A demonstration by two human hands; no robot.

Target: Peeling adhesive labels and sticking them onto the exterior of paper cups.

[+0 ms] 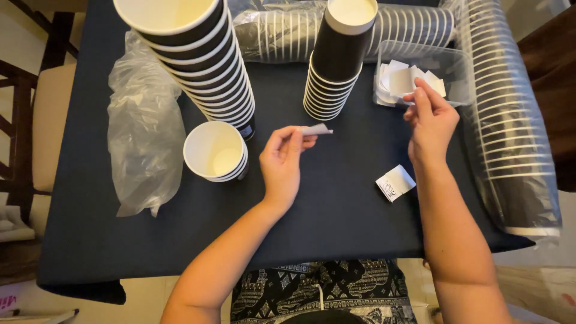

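While the left hand point(281, 161) pinches a folded paper slip point(317, 129) over the dark table point(336, 204), the right hand point(429, 120) reaches the clear tub point(457, 66), fingers closed on a slip there.

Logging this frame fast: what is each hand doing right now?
Left hand: closed, pinching a small paper slip.
Right hand: fingers at the white slips in the clear tub; grip cannot be told.

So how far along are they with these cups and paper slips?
Done: hard to tell; two tall cup stacks stand on the table, contents hidden. In hand: the left hand holds a folded slip; the right hand reaches into the clear tub of slips. Left: sleeved cups, one loose slip, a short open stack.
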